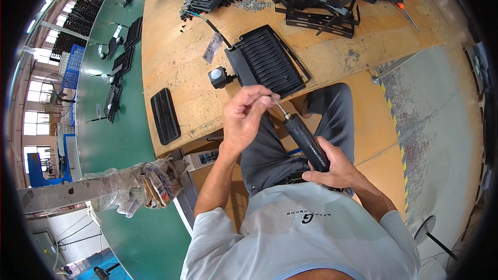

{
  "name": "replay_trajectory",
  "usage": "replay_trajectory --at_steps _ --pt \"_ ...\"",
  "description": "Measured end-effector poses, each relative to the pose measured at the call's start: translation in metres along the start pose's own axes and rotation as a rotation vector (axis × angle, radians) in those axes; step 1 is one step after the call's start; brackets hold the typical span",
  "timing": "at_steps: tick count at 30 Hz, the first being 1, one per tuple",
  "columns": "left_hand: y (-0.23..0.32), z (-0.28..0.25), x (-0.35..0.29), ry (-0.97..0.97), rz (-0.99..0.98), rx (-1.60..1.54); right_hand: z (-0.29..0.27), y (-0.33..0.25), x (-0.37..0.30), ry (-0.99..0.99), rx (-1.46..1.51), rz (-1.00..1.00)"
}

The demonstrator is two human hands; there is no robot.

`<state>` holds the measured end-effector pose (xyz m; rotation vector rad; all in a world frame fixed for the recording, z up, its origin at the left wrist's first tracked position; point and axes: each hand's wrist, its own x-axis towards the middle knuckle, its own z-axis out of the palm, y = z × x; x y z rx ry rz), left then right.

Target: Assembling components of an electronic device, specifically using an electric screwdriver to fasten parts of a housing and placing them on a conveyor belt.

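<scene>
The right hand (332, 168) sat low and right of centre, fingers wrapped tight round the black handle of a screwdriver (306, 141), the forearm entering from the lower right edge. The tool slanted up and to the left, its thin metal shaft ending at the left hand (246, 116) in the middle of the frame. That hand was raised with the wrist bent, the forearm rising from the lower centre, and its thumb and fingertips were pinched together on the tip of the shaft; whether a screw was between them could not be told. Both hands hovered over the person's lap, just below the near edge of the wooden tabletop (176, 51).

On the tabletop just above the left hand lay a black ribbed lamp housing (267, 62), tilted, with a small sensor (218, 76) at its lower left corner and a cable (212, 25) running off toward the upper left. A flat black plate (164, 115) lay to the left near the tabletop's edge. A heap of black brackets (321, 0) filled the top of the frame. A green conveyor (111, 140) carrying more lamps ran along the left side
</scene>
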<state>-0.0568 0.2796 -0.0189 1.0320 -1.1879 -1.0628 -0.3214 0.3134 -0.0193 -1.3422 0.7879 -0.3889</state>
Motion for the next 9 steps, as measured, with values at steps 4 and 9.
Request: replay_trajectory --at_steps 4,9 --pt "0.004 0.000 -0.005 0.017 0.004 0.332 0.000 -0.008 0.002 0.005 0.007 0.023" --pt "0.021 -0.008 0.013 -0.043 0.401 0.809 0.002 0.003 0.001 0.021 -0.080 -0.191"
